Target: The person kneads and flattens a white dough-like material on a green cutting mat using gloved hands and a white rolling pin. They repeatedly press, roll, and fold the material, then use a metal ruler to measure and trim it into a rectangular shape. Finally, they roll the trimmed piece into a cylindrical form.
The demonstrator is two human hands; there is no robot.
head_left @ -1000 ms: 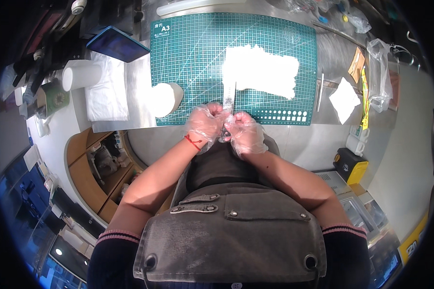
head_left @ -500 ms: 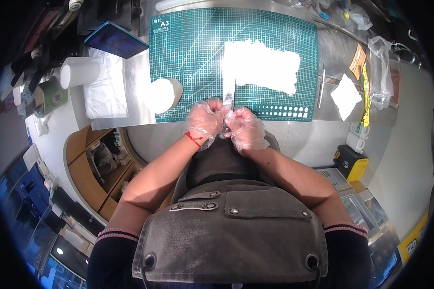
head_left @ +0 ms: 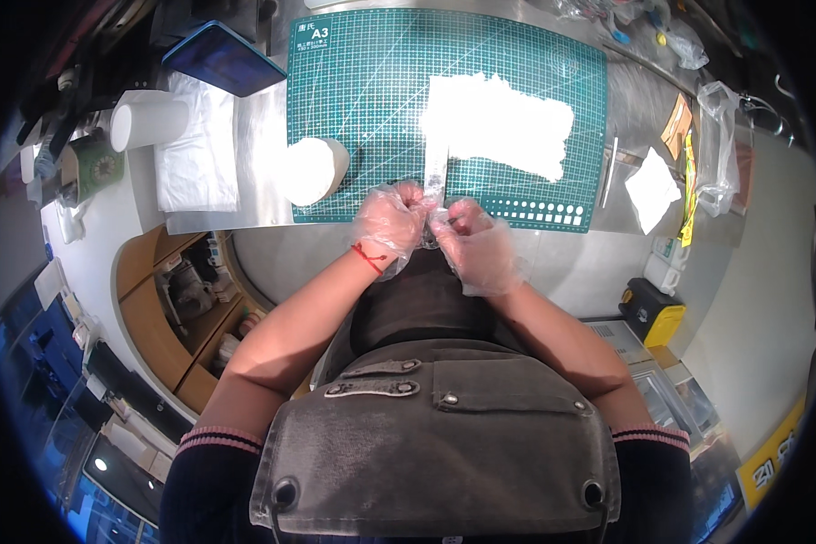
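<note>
Both my hands wear clear plastic gloves and meet at the near edge of a green cutting mat (head_left: 372, 100). Fingers of my left hand (head_left: 391, 218) are closed on the near end of a narrow pale strip (head_left: 436, 172), partly see-through, which runs from the white sheet toward me. Close beside it, my right hand (head_left: 478, 247) has its fingers curled in a pinch; what they hold is hidden. On the mat lies the ragged-edged white sheet (head_left: 503, 122), washed out by glare. A white round container (head_left: 316, 170) stands at the mat's left side.
Left of the mat are a phone (head_left: 224, 59), a white cylinder (head_left: 150, 122) and folded plastic film (head_left: 197, 168). At the right lie a thin rod (head_left: 609, 170), a white paper piece (head_left: 653, 190), a yellow packet (head_left: 688, 190) and a clear bag (head_left: 718, 136).
My right hand has drawn back slightly right and toward me, away from the strip. The left hand stays at the strip's near end. The whole view has shifted a little.
</note>
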